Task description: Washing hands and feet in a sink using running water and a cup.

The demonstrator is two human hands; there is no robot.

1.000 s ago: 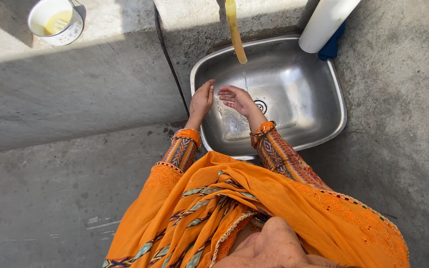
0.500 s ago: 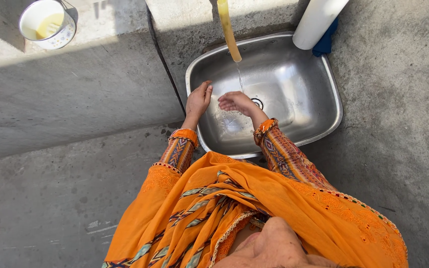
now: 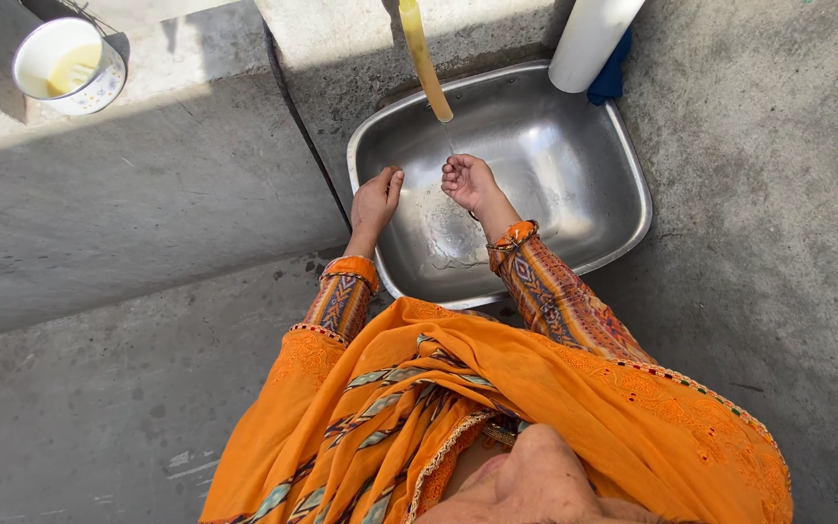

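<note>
Steel basin [image 3: 574, 184], rectangular with rounded corners, set in a concrete floor; wet at the bottom beneath both hands. Left hand [image 3: 376, 199]: loosely curled at the basin's near-left rim, holding nothing. Right hand [image 3: 467, 180]: cupped, fingers apart, empty, directly under the yellow hose end [image 3: 426, 63]. White cylinder [image 3: 594, 39] and blue cloth [image 3: 611, 78] beyond the right hand. White cup [image 3: 68, 66] well away past the left hand.

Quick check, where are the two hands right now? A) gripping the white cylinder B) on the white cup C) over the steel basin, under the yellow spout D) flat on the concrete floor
C: the left hand and right hand are over the steel basin, just below the yellow spout, holding nothing.
</note>
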